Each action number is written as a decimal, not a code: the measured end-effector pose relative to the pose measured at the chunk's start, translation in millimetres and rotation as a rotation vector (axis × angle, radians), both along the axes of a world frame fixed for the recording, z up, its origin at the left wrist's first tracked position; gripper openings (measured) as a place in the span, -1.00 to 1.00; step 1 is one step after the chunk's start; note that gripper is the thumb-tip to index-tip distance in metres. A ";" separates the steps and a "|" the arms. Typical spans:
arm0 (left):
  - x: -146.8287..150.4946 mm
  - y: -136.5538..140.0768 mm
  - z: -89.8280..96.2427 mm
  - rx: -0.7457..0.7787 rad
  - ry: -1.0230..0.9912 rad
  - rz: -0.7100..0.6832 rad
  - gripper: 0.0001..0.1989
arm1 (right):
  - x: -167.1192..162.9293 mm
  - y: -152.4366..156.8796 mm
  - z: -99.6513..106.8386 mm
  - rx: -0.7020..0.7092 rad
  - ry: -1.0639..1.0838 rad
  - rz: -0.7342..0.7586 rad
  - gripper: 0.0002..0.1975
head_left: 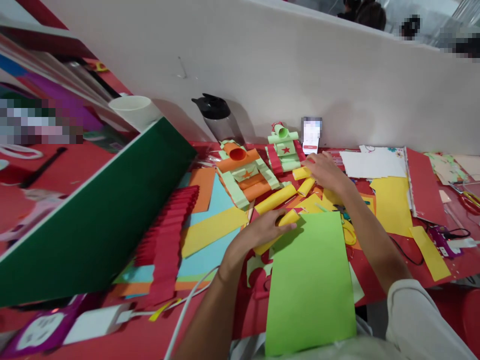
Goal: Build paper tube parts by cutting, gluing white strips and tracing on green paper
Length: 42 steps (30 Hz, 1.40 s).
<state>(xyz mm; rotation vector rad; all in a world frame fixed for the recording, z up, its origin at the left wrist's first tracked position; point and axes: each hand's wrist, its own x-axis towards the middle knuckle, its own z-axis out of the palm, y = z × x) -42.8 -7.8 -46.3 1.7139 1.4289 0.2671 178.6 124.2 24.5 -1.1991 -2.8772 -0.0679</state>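
Note:
My left hand (267, 230) is closed around a yellow paper roll (288, 218), its thumb lying along it, beside a large light-green sheet (311, 280). Further back, my right hand (325, 172) has its fingers bent down onto a short yellow paper roll (301, 173); the fingertips are partly hidden. Another short roll (306, 187) lies just below that hand, and a longer yellow roll (275, 199) lies between the hands. Behind them stand an orange-and-green figure of paper rolls (243, 175) and a smaller green-and-red one (284, 150), each bearing a star.
A phone (311, 135) leans against the white partition (262, 75), near a dark-lidded bottle (217, 117). At left are a green board (97, 215), a paper cup (135, 111), red crinkled paper (165, 245) and a white cable (183, 312). Yellow-handled scissors (349, 233) lie under my right forearm.

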 end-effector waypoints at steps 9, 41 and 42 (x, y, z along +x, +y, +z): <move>3.0 -1.5 -3.5 0.030 0.009 0.009 -0.25 | 16.9 -61.4 -32.9 -0.286 -0.165 -0.040 -0.71; 2.1 -2.0 -11.6 0.045 -0.012 -0.009 -0.39 | -25.3 -82.5 -44.9 -0.300 -0.112 -0.043 -0.60; 1.9 -2.1 -11.1 0.041 -0.011 -0.009 -0.40 | -23.6 -81.3 -39.6 -0.307 -0.121 -0.048 -0.60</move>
